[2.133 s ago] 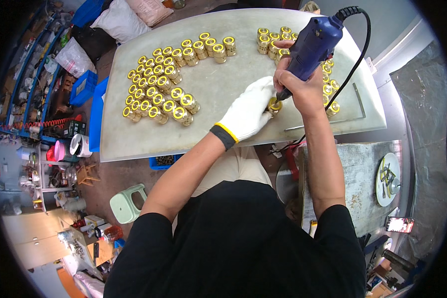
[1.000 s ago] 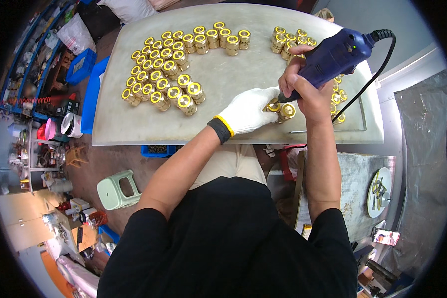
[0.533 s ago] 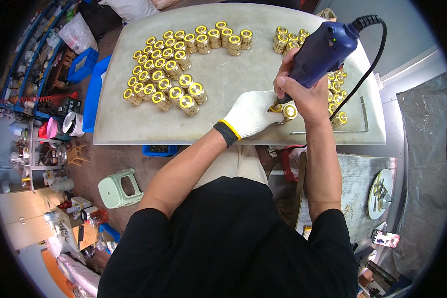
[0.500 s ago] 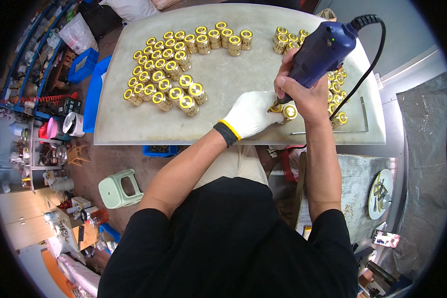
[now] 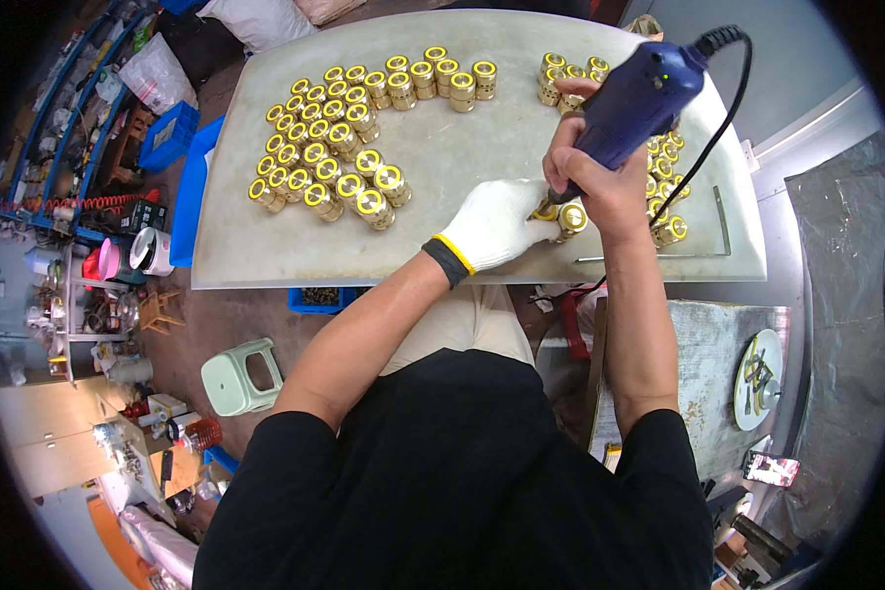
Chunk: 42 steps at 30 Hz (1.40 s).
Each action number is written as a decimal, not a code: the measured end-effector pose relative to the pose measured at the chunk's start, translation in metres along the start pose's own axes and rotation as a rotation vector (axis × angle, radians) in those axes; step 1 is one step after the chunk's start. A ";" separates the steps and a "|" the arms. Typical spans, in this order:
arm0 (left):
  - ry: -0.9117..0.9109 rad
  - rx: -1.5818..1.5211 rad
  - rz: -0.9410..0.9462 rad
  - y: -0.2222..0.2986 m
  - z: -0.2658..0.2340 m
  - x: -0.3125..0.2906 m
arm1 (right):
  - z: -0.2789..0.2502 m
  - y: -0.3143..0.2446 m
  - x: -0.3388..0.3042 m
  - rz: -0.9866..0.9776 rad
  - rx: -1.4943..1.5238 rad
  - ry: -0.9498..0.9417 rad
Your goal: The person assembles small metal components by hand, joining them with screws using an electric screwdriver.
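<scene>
My left hand [image 5: 501, 224] wears a white knit glove with a yellow-edged dark cuff. Its fingers are closed round a brass fitting [image 5: 544, 211] near the table's front edge, partly hidden by the glove. Beside that one stands another brass fitting [image 5: 572, 220], with a yellow ring on top, close to the gloved fingertips. My bare right hand [image 5: 608, 197] grips a dark blue corded power tool [image 5: 643, 103], tilted with its tip down to the left. The tip meets or nearly meets the fitting in the glove; exact contact cannot be made out.
Brass fittings [image 5: 336, 133] stand in a large group on the left of the pale table [image 5: 442, 147], with more fittings [image 5: 667, 177] at right. A thin metal angle [image 5: 726, 221] lies at the right. The tool's black cord [image 5: 737, 108] loops rightward. A green stool [image 5: 238, 379] stands below left.
The view has shifted very slightly. Both hands, the power tool and the fittings keep almost the same places; the right index finger looks a little more raised.
</scene>
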<state>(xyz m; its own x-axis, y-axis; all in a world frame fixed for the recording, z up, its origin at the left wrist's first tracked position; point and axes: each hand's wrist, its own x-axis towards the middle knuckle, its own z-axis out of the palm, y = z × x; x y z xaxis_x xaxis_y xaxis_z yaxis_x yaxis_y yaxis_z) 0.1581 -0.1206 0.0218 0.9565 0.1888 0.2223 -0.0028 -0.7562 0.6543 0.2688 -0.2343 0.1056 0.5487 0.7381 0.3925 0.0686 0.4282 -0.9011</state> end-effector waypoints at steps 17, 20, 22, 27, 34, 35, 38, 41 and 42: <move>0.059 -0.248 -0.119 -0.009 -0.018 -0.035 | 0.024 0.011 -0.005 -0.084 0.117 0.038; 0.133 -0.157 -0.096 -0.010 -0.011 -0.033 | 0.027 0.012 -0.005 -0.065 0.097 0.064; 0.180 -0.166 -0.036 -0.010 -0.007 -0.028 | 0.029 0.011 -0.005 -0.055 0.081 0.074; 0.249 -0.138 -0.042 -0.010 -0.004 -0.037 | 0.034 0.009 -0.008 -0.068 0.033 0.130; 0.153 -0.082 -0.105 -0.007 -0.007 -0.036 | 0.034 0.011 -0.008 -0.068 0.029 0.089; 0.154 -0.082 -0.106 -0.012 0.001 -0.035 | 0.034 0.010 -0.007 -0.049 0.012 0.061; 0.316 -0.144 -0.037 -0.028 0.020 -0.033 | 0.035 0.009 -0.007 -0.014 -0.061 -0.013; 0.286 -0.091 -0.043 -0.025 0.018 -0.031 | 0.034 0.009 -0.006 0.025 -0.134 -0.070; 0.309 -0.105 -0.031 -0.023 0.017 -0.031 | 0.034 0.009 -0.006 0.050 -0.152 -0.087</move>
<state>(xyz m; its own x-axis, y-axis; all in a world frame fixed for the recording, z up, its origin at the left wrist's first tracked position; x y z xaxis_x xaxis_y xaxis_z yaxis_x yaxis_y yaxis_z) 0.1331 -0.1198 -0.0127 0.8227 0.4046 0.3994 -0.0204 -0.6810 0.7320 0.2384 -0.2170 0.1015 0.4805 0.8018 0.3553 0.1720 0.3111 -0.9347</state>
